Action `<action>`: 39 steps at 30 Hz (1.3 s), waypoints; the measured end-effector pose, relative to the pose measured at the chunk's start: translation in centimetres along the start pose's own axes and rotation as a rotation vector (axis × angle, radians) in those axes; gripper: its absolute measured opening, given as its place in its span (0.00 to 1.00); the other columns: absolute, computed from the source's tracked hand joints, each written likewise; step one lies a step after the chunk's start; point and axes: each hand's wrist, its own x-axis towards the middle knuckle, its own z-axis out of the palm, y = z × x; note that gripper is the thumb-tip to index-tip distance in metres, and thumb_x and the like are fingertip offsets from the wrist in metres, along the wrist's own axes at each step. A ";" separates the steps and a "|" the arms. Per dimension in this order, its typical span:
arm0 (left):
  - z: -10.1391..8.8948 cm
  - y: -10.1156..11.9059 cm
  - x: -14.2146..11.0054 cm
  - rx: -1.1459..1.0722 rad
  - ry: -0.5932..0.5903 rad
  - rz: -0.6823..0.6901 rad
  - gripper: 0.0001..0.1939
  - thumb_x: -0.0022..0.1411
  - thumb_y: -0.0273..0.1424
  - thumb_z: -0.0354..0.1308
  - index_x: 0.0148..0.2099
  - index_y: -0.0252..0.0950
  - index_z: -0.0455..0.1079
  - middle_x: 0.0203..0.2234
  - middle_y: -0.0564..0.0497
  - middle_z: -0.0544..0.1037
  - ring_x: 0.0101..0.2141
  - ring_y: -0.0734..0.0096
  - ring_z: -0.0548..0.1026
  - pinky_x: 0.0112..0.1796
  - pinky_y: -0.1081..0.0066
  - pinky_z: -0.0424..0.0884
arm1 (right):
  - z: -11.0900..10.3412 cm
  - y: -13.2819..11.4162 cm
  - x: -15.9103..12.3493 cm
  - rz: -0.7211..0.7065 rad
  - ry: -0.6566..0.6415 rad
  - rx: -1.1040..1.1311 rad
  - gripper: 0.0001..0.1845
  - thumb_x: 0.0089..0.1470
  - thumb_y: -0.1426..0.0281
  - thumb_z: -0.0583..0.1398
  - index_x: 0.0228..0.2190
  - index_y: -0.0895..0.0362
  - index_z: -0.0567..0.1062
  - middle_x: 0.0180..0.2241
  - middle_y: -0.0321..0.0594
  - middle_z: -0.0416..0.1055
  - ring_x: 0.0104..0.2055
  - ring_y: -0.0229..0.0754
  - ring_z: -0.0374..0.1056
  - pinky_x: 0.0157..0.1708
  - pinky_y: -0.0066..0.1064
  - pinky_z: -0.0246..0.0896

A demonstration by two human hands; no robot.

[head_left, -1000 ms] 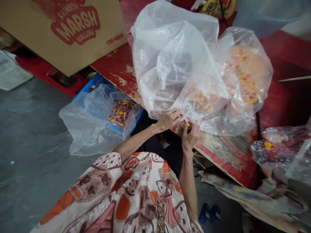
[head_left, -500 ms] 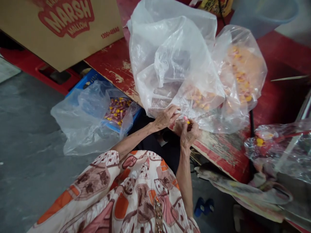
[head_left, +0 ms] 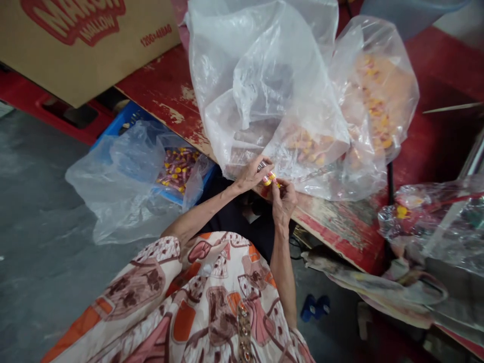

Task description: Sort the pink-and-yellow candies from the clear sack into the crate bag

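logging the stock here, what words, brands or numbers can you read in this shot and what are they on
"MALLOW": red lettering on the cardboard box, top left; the line above it is cut off by the frame edge.
"120G×48BAG": small red print on the same box, blurred, so this reading is unsure.
Wrapped candy held between the left hand and right hand: any print too small to read.
Candies in the plastic bags: nothing legible.

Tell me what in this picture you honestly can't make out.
- Small yellow-and-pink piece between the left hand and right hand: fingers cover most of it, too small to identify.
- Contents of the big clear bags: orange-yellow items blurred by crumpled plastic.
- Cardboard box: printing cut by the top edge.
- Blue crate: mostly covered by a plastic bag.
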 end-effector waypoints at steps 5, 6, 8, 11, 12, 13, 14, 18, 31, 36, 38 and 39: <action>-0.1 0.0 -0.2 0.115 0.087 0.076 0.10 0.79 0.38 0.58 0.55 0.39 0.73 0.43 0.50 0.83 0.41 0.66 0.81 0.46 0.68 0.78 | 0.5 -0.3 -0.1 0.021 0.184 -0.041 0.28 0.69 0.45 0.58 0.48 0.57 0.78 0.40 0.42 0.77 0.37 0.41 0.69 0.44 0.36 0.70; -0.1 -0.1 -0.3 0.179 0.104 0.132 0.10 0.79 0.37 0.57 0.55 0.38 0.73 0.44 0.49 0.82 0.41 0.66 0.81 0.47 0.68 0.78 | 0.5 -0.2 -0.1 0.012 0.244 -0.059 0.29 0.70 0.44 0.57 0.48 0.57 0.78 0.41 0.43 0.77 0.37 0.42 0.69 0.44 0.37 0.70; 0.2 -0.3 -0.3 0.357 0.055 0.259 0.08 0.79 0.32 0.56 0.55 0.37 0.74 0.48 0.46 0.81 0.44 0.65 0.81 0.48 0.67 0.77 | 0.5 0.0 -0.1 -0.023 0.300 -0.099 0.29 0.71 0.44 0.55 0.47 0.58 0.78 0.41 0.45 0.76 0.38 0.43 0.70 0.44 0.38 0.70; 0.7 -0.3 -0.4 0.600 -0.115 0.397 0.09 0.80 0.28 0.53 0.52 0.36 0.75 0.49 0.43 0.79 0.48 0.62 0.81 0.47 0.67 0.77 | 0.4 0.4 -0.1 -0.091 0.226 -0.165 0.29 0.74 0.46 0.52 0.47 0.57 0.79 0.42 0.47 0.75 0.40 0.45 0.70 0.45 0.40 0.70; 0.8 -0.3 -0.4 0.643 -0.146 0.428 0.10 0.81 0.28 0.52 0.52 0.36 0.75 0.48 0.43 0.79 0.48 0.61 0.81 0.46 0.66 0.78 | 0.4 0.4 -0.1 -0.108 0.197 -0.185 0.29 0.75 0.46 0.52 0.47 0.57 0.79 0.42 0.48 0.75 0.42 0.46 0.70 0.46 0.41 0.70; 1.0 -0.2 -0.5 0.668 -0.155 0.457 0.10 0.81 0.29 0.51 0.52 0.36 0.74 0.47 0.43 0.79 0.48 0.61 0.81 0.47 0.66 0.78 | 0.4 0.5 -0.1 -0.119 0.176 -0.202 0.29 0.76 0.47 0.51 0.47 0.57 0.79 0.43 0.48 0.74 0.43 0.47 0.70 0.47 0.41 0.71; 1.1 -0.1 -0.6 0.681 -0.144 0.483 0.11 0.82 0.30 0.50 0.53 0.36 0.74 0.47 0.43 0.79 0.49 0.60 0.80 0.48 0.65 0.78 | 0.4 0.5 -0.1 -0.126 0.168 -0.214 0.28 0.76 0.47 0.51 0.47 0.56 0.79 0.44 0.49 0.74 0.44 0.48 0.70 0.47 0.42 0.71; 1.3 -0.3 -1.2 0.711 -0.042 0.517 0.13 0.84 0.32 0.49 0.55 0.35 0.74 0.49 0.41 0.79 0.52 0.58 0.80 0.52 0.63 0.78 | 0.5 0.3 -0.1 -0.134 0.179 -0.216 0.27 0.75 0.49 0.51 0.48 0.56 0.79 0.50 0.53 0.73 0.47 0.48 0.71 0.48 0.43 0.72; -0.3 -1.4 -1.8 0.543 0.012 0.428 0.08 0.81 0.30 0.56 0.50 0.36 0.77 0.45 0.45 0.81 0.43 0.65 0.83 0.45 0.68 0.78 | 1.2 0.3 1.2 -0.123 0.132 -0.230 0.25 0.73 0.52 0.53 0.54 0.58 0.75 0.47 0.50 0.75 0.42 0.47 0.72 0.50 0.43 0.71; -3.8 -1.9 -3.6 0.249 0.215 0.380 0.07 0.79 0.36 0.60 0.49 0.39 0.77 0.41 0.51 0.83 0.42 0.71 0.84 0.46 0.73 0.78 | 1.7 0.6 1.2 -0.152 0.114 -0.308 0.24 0.74 0.54 0.51 0.54 0.57 0.75 0.44 0.50 0.74 0.44 0.50 0.71 0.52 0.47 0.70; -6.3 -2.6 -5.7 0.247 0.404 0.290 0.10 0.80 0.40 0.59 0.49 0.40 0.77 0.41 0.51 0.83 0.41 0.70 0.83 0.45 0.73 0.78 | 1.6 0.6 1.1 -0.158 0.122 -0.299 0.24 0.74 0.54 0.51 0.52 0.58 0.76 0.44 0.50 0.74 0.43 0.49 0.71 0.51 0.46 0.70; -7.7 -3.3 -6.9 0.263 0.501 0.232 0.12 0.81 0.41 0.57 0.50 0.40 0.76 0.41 0.51 0.83 0.41 0.70 0.83 0.45 0.72 0.79 | 1.5 0.6 1.1 -0.160 0.126 -0.292 0.24 0.74 0.54 0.51 0.51 0.58 0.76 0.45 0.51 0.74 0.44 0.49 0.71 0.51 0.46 0.70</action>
